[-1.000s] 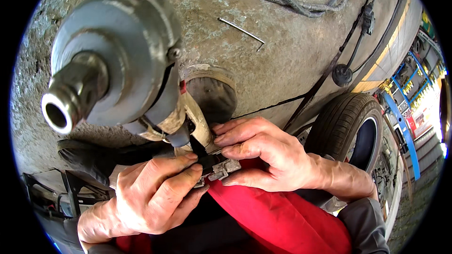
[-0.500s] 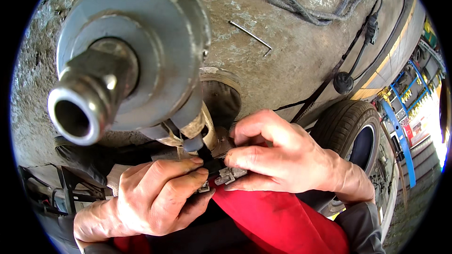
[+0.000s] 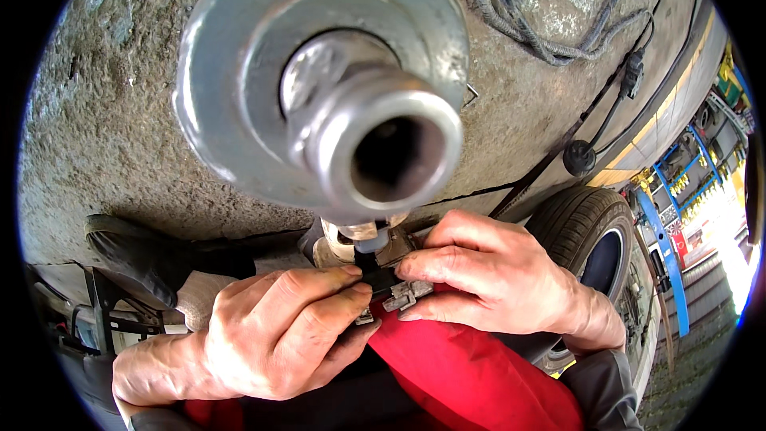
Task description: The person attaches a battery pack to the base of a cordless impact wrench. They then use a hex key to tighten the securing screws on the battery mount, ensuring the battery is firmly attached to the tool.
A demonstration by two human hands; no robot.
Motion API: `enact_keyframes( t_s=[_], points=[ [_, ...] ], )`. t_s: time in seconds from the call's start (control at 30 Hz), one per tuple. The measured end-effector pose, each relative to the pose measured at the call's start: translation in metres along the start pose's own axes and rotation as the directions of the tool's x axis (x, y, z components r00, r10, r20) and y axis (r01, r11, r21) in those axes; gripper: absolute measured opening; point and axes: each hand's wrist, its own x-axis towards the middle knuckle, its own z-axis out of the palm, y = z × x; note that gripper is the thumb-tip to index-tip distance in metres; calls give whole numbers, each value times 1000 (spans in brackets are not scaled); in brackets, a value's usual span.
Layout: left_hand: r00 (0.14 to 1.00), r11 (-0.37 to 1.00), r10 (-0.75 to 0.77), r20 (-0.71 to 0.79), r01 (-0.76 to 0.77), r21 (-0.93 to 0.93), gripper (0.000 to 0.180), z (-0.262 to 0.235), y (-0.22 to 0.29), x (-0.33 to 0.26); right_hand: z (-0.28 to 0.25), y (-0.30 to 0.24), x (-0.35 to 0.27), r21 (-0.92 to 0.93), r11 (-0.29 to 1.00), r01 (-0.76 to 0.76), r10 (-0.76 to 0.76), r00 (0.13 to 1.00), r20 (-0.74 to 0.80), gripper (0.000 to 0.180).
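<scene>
I find left hand (image 3: 275, 327) and right hand (image 3: 507, 283) pinching a small black part (image 3: 381, 281); round grey metal tool (image 3: 263, 96) blocks my view; black rubber tyre (image 3: 582, 223), right.

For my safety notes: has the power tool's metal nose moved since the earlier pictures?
Yes: the metal nose swung right in view, toward the coiled cable.

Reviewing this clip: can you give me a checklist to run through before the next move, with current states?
1. Left hand's grip on the black part: ok, fingertips on it.
2. Right hand's grip on the metal piece: cannot tell, fingers beside it, contact unclear.
3. Tool's metal nose pointed away from both hands: ok.
4. Black part fully visible: not ok, fingers partly cover it.
5. Coiled cable away from both hands: ok, it lies on the ground beyond.
</scene>
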Motion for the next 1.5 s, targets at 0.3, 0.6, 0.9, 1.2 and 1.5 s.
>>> enact_keyframes(
  t_s=[0.3,0.6,0.9,1.2,1.5],
  points=[
    [999,1000,2,34,-1,-23,41,-3,5,3,7,1,-3,32,999,-15,17,998,-60,43],
    [997,998,-56,46,56,1,48,-4,12,4,12,4,-5,1,1000,16,-16,996,-84,43],
    [993,993,-118,21,119,-22,47,-2,16,1,16,0,-5,20,999,27,-25,994,-111,37],
    [990,991,-129,57,130,-14,41,-8,20,5,18,0,-5,-13,1000,27,-28,992,-124,38],
    [987,986,-159,30,160,-46,42,-3,21,5,19,-4,-6,-12,1000,-8,6,991,-131,34]
  ],
)
